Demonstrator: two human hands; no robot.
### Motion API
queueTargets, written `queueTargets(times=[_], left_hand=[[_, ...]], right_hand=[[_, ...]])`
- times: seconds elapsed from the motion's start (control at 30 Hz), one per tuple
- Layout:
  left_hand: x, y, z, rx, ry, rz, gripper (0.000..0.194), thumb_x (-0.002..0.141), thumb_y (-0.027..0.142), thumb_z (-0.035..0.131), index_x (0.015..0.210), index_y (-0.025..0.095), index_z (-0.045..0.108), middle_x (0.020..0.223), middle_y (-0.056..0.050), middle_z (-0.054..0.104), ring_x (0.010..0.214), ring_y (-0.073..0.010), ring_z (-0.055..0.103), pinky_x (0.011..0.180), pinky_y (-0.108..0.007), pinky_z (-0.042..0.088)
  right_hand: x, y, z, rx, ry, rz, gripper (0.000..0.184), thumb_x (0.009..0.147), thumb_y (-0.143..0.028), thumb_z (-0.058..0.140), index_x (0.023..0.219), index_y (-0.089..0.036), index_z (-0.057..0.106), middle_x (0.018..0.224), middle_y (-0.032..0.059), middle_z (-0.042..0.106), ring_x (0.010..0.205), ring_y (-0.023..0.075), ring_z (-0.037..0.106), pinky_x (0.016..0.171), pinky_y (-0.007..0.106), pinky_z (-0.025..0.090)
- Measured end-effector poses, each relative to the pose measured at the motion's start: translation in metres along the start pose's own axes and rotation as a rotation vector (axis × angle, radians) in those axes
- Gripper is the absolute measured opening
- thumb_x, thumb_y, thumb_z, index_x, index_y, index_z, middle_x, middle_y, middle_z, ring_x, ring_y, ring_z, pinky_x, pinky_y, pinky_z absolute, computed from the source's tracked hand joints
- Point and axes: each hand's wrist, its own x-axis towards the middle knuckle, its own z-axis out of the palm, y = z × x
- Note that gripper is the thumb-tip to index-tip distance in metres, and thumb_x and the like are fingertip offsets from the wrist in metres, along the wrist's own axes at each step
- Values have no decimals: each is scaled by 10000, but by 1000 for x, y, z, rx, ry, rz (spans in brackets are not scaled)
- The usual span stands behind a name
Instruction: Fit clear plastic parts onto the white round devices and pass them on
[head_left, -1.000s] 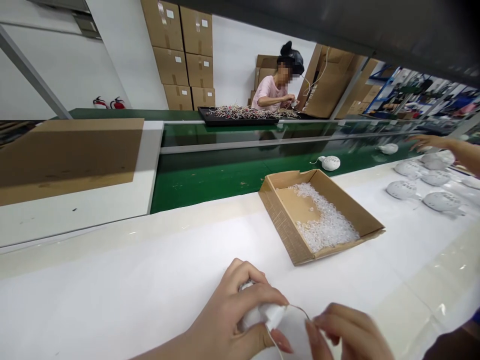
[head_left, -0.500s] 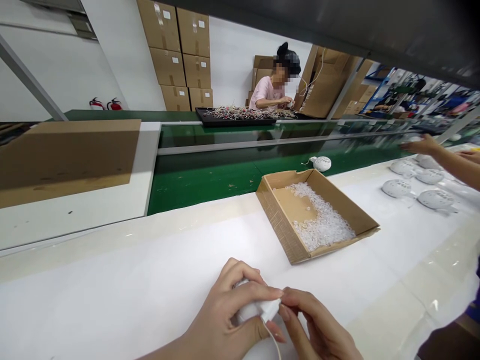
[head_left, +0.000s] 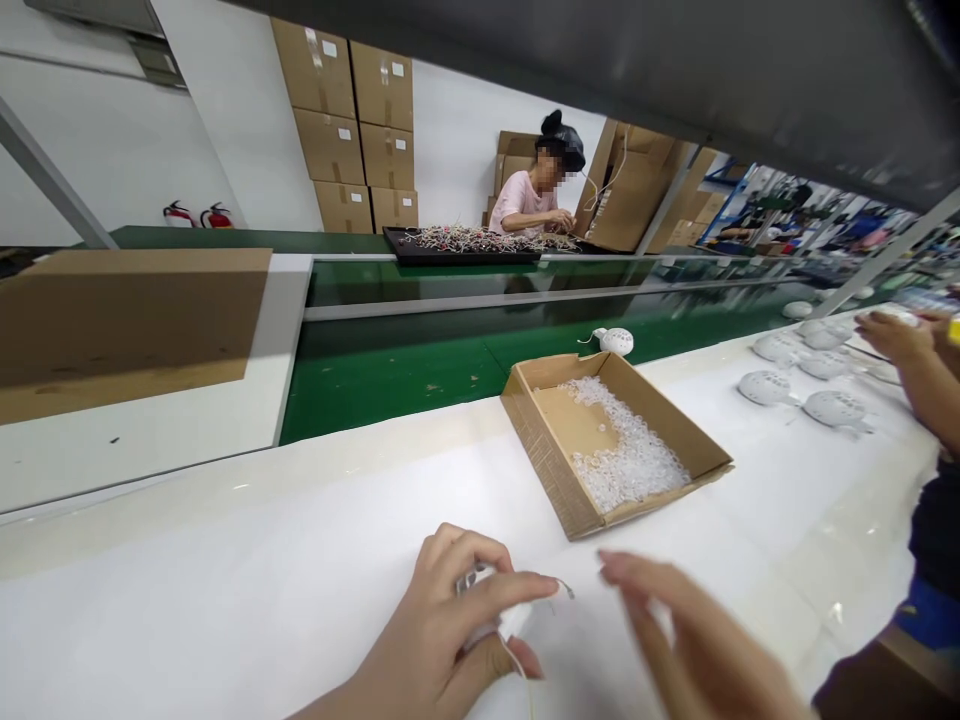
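Observation:
My left hand (head_left: 450, 630) grips a white plastic piece (head_left: 480, 612), which its fingers mostly hide, and a thin pale wire (head_left: 519, 665) hangs from it. My right hand (head_left: 690, 640) is open in the air just to the right, its fingertips apart from the piece. Beyond both hands stands a cardboard tray (head_left: 551, 465) holding a heap of clear plastic rings (head_left: 630, 455). Neither hand touches the tray.
White perforated round shells (head_left: 765, 388) lie on the white bench (head_left: 225, 570) at right, beside a co-worker's hand (head_left: 892, 338). Another shell (head_left: 616, 341) rests on the green conveyor belt (head_left: 390, 385). Farther back, a person sits at a black tray (head_left: 461, 258) of wired parts.
My right hand has let go of the white piece and moved right, fingers spread. The co-worker's hand has moved right, and the whole scene has shifted slightly left in view.

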Motion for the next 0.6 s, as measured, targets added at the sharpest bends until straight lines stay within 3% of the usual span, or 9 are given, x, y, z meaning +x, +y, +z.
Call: queueTargets(times=[0.03,0.07,0.1,0.17,0.27,0.37,0.5,0.6], left_hand=[[0,-2,0,64,-9,67,320,1021,264,448,1300,377,555,1043,-43,614,952,-233,538,862,-371,457],[0,-3,0,116,-17,116,323,1028,270,414,1315,353,536,1053,-50,628,953,-240,534,864,-378,451],[0,-3,0,155,-27,147,310,1030,292,403,1313,325,525,1063,-54,645,958,-247,533,861,-382,443],[1,-3,-1,206,-37,179,283,1025,336,419,1285,281,516,1084,-53,671,973,-256,536,853,-383,423],[2,-1,-4,239,-13,202,292,1012,254,428,1296,277,491,1105,-35,691,986,-251,543,856,-381,394],[3,1,-7,215,-11,121,361,1003,208,451,1344,326,460,1088,-4,708,991,-246,541,861,-374,395],[2,-2,-9,243,-14,118,437,994,182,448,1398,341,402,1123,3,702,978,-249,520,840,-369,391],[1,-4,-8,331,-6,188,463,976,148,428,1421,268,383,1194,-31,670,1004,-257,497,835,-372,352]], right_hand=[[17,15,-12,-106,50,102,168,912,-222,572,1017,-272,692,943,2,792,834,164,755,770,208,603],[37,31,-22,-204,11,192,174,929,-299,555,1023,-255,694,984,27,787,878,192,745,781,255,604],[56,47,-30,-291,-88,244,244,948,-357,505,1045,-243,696,1029,48,778,888,211,732,759,294,602],[93,78,-36,-337,-301,274,253,945,-317,498,1010,-235,727,973,50,787,791,213,724,670,319,582],[128,112,-27,-359,-609,239,153,894,-255,606,859,-223,751,839,21,783,709,180,700,667,316,554],[136,129,-11,-387,-795,192,141,906,-282,646,841,-186,726,812,6,752,735,155,683,748,343,551],[137,136,-6,-404,-841,159,165,908,-291,655,798,-176,698,762,-12,728,725,146,675,759,339,542],[137,126,-16,-409,-712,158,130,887,-222,631,778,-202,700,740,-8,741,692,174,686,682,316,534]])
